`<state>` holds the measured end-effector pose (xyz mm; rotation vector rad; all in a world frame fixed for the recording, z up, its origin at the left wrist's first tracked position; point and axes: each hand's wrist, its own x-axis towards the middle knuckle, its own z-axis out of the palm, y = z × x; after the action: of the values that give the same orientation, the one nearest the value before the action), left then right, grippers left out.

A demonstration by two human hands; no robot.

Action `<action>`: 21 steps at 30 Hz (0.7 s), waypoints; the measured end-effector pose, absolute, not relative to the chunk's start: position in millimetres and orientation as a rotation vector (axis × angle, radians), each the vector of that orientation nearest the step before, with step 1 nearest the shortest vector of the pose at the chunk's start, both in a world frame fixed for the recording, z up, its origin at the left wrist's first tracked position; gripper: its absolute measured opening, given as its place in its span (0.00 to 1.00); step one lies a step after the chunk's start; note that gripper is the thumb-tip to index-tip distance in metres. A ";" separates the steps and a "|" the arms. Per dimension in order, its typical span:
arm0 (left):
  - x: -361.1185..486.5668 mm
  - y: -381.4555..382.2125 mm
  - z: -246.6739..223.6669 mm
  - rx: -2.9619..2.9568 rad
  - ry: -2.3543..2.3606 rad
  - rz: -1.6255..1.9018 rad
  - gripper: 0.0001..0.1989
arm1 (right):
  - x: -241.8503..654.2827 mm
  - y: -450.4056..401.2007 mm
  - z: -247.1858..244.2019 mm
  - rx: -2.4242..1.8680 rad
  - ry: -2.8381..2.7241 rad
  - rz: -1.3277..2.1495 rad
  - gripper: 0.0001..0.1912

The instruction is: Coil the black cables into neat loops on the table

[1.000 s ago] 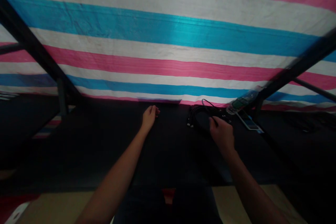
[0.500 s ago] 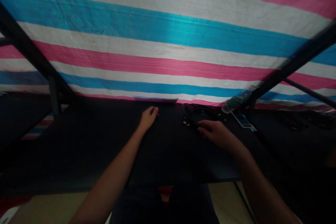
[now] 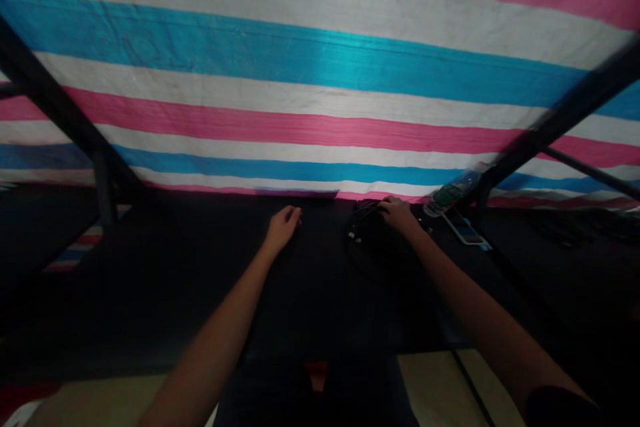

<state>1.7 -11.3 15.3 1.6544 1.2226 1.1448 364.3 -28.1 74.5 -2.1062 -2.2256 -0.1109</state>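
Observation:
My left hand (image 3: 283, 223) rests on the dark tabletop (image 3: 190, 267) left of the cables, its fingers loosely curled, with nothing visible in them. Farther right, my right hand (image 3: 399, 212) is at the back of a loose coil of black cables (image 3: 364, 211). Its fingers are closed on a cable at the coil's far side; the fingertips are partly lost in the dark. Light-coloured plugs (image 3: 351, 235) show at the coil's near left edge.
A clear plastic bottle with a green label (image 3: 447, 197) leans at the right back, beside a phone (image 3: 465, 229). Slanted dark metal bars (image 3: 545, 130) stand at both sides. Behind the table hangs a striped tarp (image 3: 310, 127). More dark cables (image 3: 563, 230) lie far right.
My right hand has moved away from me and slightly left, from the near side of the cable coil to its far side. My left hand has stayed in place.

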 end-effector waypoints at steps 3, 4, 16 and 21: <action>1.3 -11.5 16.3 1.656 1.232 1.150 0.18 | 369.9 -26.2 86.9 -2.009 -2.229 -0.049 0.14; 1.5 -11.6 16.5 1.658 1.230 1.149 0.18 | 371.4 -29.2 95.6 -1.964 -2.225 -0.026 0.15; 5.7 -11.4 19.0 1.495 1.061 1.129 0.22 | 306.7 -99.8 235.9 -1.571 -2.229 0.409 0.15; -1.1 -18.7 29.8 1.061 0.748 0.875 0.32 | 255.4 -67.5 154.2 -1.449 -2.154 0.741 0.14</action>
<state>-1.1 -18.7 29.8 1.0608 0.7479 0.8748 255.4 -67.5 154.2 -1.4486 -2.1539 0.7410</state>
